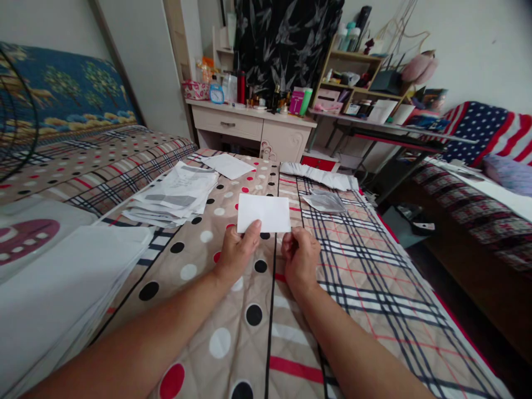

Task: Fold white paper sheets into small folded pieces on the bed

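Note:
A blank white sheet of paper (264, 210), small and rectangular, is held up over the patterned bedspread. My left hand (242, 244) grips its lower left corner, thumb on the front face and fingers behind. At the lower right corner, my right hand (301, 252) is closed, its curled fingertips pinching the edge of the paper. Beyond it to the right lies a clear plastic bag (326, 201) flat on the bedspread. To the left sits a stack of crumpled printed sheets (174, 194), with one loose white sheet (228, 165) just past it.
A thick pile of white paper (78, 282) lies close on my left. Farther right rests a folded white strip (318, 175). A cream dresser (233, 123) crowded with bottles stands past the bed's far edge, beside a desk with shelves (353, 58). The bed (374, 277) drops off at right.

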{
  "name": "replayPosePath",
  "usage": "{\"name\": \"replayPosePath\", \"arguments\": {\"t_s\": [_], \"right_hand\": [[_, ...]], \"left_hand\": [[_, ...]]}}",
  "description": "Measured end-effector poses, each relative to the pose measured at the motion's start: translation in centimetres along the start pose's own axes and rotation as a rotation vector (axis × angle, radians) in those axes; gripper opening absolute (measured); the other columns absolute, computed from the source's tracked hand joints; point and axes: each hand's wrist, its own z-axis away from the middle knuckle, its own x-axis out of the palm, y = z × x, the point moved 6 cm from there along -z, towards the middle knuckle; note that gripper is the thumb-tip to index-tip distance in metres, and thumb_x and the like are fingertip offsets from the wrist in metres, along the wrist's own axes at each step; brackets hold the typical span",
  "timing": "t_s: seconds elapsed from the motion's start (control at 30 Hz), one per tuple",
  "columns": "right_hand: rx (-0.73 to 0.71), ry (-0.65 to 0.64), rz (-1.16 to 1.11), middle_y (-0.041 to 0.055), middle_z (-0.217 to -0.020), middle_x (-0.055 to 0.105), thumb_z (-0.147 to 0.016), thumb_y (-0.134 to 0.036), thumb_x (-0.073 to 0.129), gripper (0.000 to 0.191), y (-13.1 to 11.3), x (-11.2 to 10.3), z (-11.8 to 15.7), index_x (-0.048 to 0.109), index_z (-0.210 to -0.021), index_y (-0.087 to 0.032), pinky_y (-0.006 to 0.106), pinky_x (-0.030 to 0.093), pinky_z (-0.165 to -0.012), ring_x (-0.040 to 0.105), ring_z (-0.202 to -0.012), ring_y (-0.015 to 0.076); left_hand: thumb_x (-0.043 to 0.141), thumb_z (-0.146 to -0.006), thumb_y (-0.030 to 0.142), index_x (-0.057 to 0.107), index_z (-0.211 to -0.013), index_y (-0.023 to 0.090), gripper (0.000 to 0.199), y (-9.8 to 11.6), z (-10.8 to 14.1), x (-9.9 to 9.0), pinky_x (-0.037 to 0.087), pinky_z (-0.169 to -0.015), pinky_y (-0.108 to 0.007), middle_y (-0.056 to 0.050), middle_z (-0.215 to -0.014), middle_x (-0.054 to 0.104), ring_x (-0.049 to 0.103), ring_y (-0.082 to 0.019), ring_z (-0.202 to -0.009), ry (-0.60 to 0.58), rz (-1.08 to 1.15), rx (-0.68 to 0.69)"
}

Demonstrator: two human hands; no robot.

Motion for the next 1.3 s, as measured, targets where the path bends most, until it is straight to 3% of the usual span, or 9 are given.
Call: {"name": "replayPosePath", "arguments": {"t_s": [0.13, 0.2, 0.37, 0.47, 0.53, 0.67, 0.77, 1.03, 1.3], "right_hand": [[0.113, -0.145, -0.045, -0.0055, -0.053, 0.044, -0.081, -0.055, 0.054, 0.04, 0.7, 0.9, 0.0, 0.053, -0.064, -0.019, 0.021, 0.019, -0.038, 0.03, -0.041, 0.0068], [0.135, -0.227, 0.01, -0.0049, -0.055, 0.047, -0.078, -0.056, 0.061, 0.04, 0.9, 1.5, 0.3, 0.054, -0.065, -0.019, 0.022, 0.02, -0.039, 0.033, -0.043, 0.0066], [0.1, -0.176, 0.04, -0.0056, -0.051, 0.045, -0.075, -0.041, 0.071, 0.034, 1.1, 1.7, 0.8, 0.053, -0.059, -0.017, 0.022, 0.025, -0.044, 0.032, -0.046, 0.0064], [0.093, -0.181, 0.002, -0.0053, -0.055, 0.044, -0.077, -0.039, 0.07, 0.032, 1.3, 1.9, 1.1, 0.054, -0.06, -0.017, 0.022, 0.028, -0.049, 0.034, -0.05, 0.0068], [0.111, -0.196, -0.014, -0.0052, -0.055, 0.044, -0.078, -0.038, 0.07, 0.033, 1.5, 2.1, 1.3, 0.053, -0.059, -0.016, 0.022, 0.026, -0.049, 0.033, -0.051, 0.0068], [0.132, -0.204, -0.011, -0.0059, -0.052, 0.042, -0.077, -0.036, 0.07, 0.036, 1.6, 2.1, 1.5, 0.049, -0.055, -0.017, 0.022, 0.024, -0.049, 0.031, -0.05, 0.0066], [0.123, -0.216, 0.013, -0.0053, -0.054, 0.044, -0.078, -0.036, 0.069, 0.035, 1.6, 2.1, 1.5, 0.05, -0.057, -0.017, 0.022, 0.026, -0.051, 0.034, -0.052, 0.0072], [0.021, -0.172, 0.19, -0.0059, -0.047, 0.04, -0.077, -0.036, 0.066, 0.038, 0.8, 1.4, 1.0, 0.048, -0.05, -0.017, 0.023, 0.025, -0.047, 0.03, -0.046, 0.0067], [-0.058, -0.067, 0.214, -0.0069, -0.042, 0.038, -0.075, -0.031, 0.066, 0.038, -0.1, -0.2, -0.2, 0.045, -0.045, -0.018, 0.024, 0.019, -0.042, 0.026, -0.041, 0.0056]], "left_hand": [[0.061, -0.084, 0.047, 0.035, -0.056, 0.02, 0.047, 0.3, -0.2, -0.3, 0.022, -0.045, -0.023, 0.008, -0.048, 0.029, 0.027, -0.006, -0.044, 0.025, 0.044, 0.01], [0.062, -0.083, 0.046, 0.039, -0.056, 0.019, 0.045, 0.3, -0.1, -0.1, 0.021, -0.044, -0.022, 0.008, -0.047, 0.03, 0.027, -0.006, -0.043, -0.008, 0.026, -0.007], [0.068, -0.079, 0.039, 0.06, -0.068, 0.016, 0.027, 0.8, 0.5, 1.2, 0.039, -0.054, -0.022, 0.001, -0.058, 0.055, 0.051, -0.011, -0.057, -0.119, -0.038, -0.009], [0.065, -0.079, 0.034, 0.06, -0.064, 0.016, 0.025, 1.1, 0.9, 2.0, 0.044, -0.059, -0.023, -0.001, -0.062, 0.06, 0.056, -0.014, -0.062, -0.189, -0.099, -0.004], [0.063, -0.079, 0.032, 0.057, -0.06, 0.017, 0.025, 1.3, 1.0, 2.0, 0.044, -0.057, -0.023, -0.001, -0.058, 0.058, 0.055, -0.013, -0.059, -0.173, -0.109, -0.005], [0.064, -0.072, 0.028, 0.064, -0.076, 0.017, 0.011, 1.5, 0.9, 1.6, 0.047, -0.059, -0.023, -0.001, -0.065, 0.063, 0.06, -0.016, -0.065, -0.085, -0.068, -0.001], [0.062, -0.069, 0.027, 0.063, -0.072, 0.017, 0.01, 1.3, 0.7, 1.6, 0.048, -0.058, -0.023, -0.002, -0.064, 0.064, 0.061, -0.016, -0.065, -0.058, -0.098, -0.012], [0.063, -0.062, 0.025, 0.056, -0.057, 0.017, 0.012, 0.7, 0.2, 0.3, 0.039, -0.045, -0.021, 0.002, -0.05, 0.057, 0.049, -0.011, -0.046, 0.015, -0.207, 0.003], [0.058, -0.064, 0.024, 0.054, -0.05, 0.015, 0.017, 0.5, -0.8, -1.2, 0.024, -0.037, -0.019, 0.004, -0.042, 0.048, 0.036, -0.005, -0.036, -0.049, -0.164, -0.024]]}}
